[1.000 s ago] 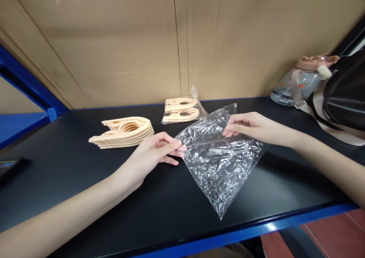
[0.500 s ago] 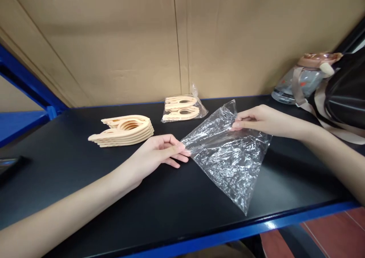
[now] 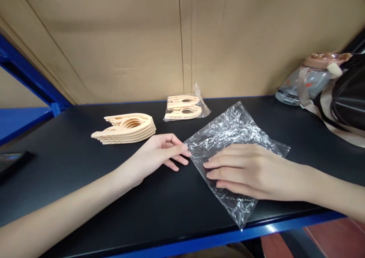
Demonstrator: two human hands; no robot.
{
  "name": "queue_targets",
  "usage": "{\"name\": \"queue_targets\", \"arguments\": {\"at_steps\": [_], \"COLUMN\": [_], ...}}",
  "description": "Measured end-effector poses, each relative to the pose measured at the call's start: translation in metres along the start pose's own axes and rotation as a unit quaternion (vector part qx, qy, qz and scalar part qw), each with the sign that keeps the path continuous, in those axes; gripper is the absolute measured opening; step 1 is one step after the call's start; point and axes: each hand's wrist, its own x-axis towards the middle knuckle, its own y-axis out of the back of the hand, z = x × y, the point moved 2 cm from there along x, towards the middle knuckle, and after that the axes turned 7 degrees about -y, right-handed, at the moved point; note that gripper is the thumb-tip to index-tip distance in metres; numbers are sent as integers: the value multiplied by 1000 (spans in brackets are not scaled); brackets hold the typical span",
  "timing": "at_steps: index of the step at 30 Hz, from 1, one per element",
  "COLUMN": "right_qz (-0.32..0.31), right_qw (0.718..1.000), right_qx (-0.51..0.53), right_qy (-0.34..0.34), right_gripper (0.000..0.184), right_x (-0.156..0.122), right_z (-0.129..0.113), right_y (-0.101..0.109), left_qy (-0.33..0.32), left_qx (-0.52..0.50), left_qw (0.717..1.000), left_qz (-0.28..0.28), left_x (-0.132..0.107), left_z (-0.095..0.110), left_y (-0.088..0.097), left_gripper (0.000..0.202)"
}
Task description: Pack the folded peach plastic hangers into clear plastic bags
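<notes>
Table [image 3: 159, 208], black, across the frame. A clear bag [image 3: 228, 130] lies right of centre — right hand [image 3: 245, 170] spread flat on it, left hand [image 3: 164, 151] pinching its corner. Looks like smoothing; more pressing would need a firm left pinch.

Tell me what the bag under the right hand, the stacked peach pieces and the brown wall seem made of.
Bag: thin, glossy plastic film; it is see-through, crinkled and glinting.
Stacked pieces: probably moulded plastic, smooth and satin, with rounded edges and matching shapes.
Wall: likely cardboard, matt, with creases and a straight seam.
</notes>
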Motion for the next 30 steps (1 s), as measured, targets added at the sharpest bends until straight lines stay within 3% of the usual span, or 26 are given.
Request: {"name": "queue_targets", "arguments": {"at_steps": [23, 30], "right_qz": [-64, -84], "right_qw": [998, 995], "right_qx": [0, 46], "right_qy": [3, -5], "right_gripper": [27, 50], "right_x": [-1, 4], "right_z": [-2, -10], "right_y": [1, -10], "left_qy": [-12, -27], "left_qx": [-2, 21], "left_qw": [999, 999], "left_qz": [32, 33], "left_x": [6, 8], "left_z": [-1, 1], "left_y": [-3, 1], "left_gripper": [21, 26]}}
